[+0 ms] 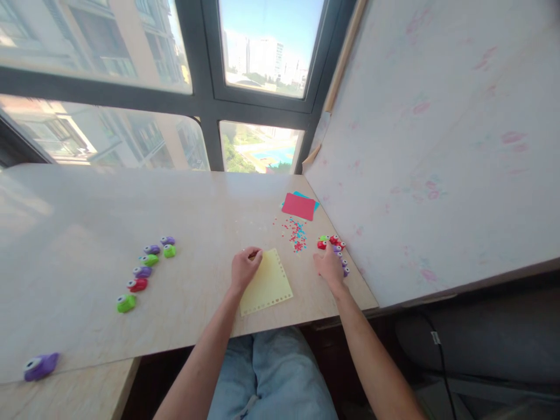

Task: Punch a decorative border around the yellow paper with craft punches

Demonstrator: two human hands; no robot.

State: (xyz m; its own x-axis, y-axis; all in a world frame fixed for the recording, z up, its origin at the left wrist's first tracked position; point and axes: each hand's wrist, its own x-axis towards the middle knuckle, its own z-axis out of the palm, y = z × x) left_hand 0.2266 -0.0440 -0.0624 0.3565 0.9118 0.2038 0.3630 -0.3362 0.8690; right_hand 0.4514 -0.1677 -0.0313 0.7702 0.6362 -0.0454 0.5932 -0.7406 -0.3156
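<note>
A sheet of yellow paper [268,284] with small punched holes along its right and lower edges lies near the table's front edge. My left hand [245,269] is closed at the sheet's upper left edge, its fingertips curled on the paper. Over to the right, my right hand [330,265] reaches into a cluster of small craft punches in red, green and purple. Its forefinger points at a red craft punch [322,245], and the thumb is spread apart. The hand partly hides the purple craft punches [345,270] behind it.
Red and blue paper bits [298,234] are scattered beyond the sheet. Behind them, a red card [299,206] overlaps a blue one. Several craft punches [142,272] form a slanting row at left; a purple one [41,367] sits front left. A wall [420,175] borders the right side.
</note>
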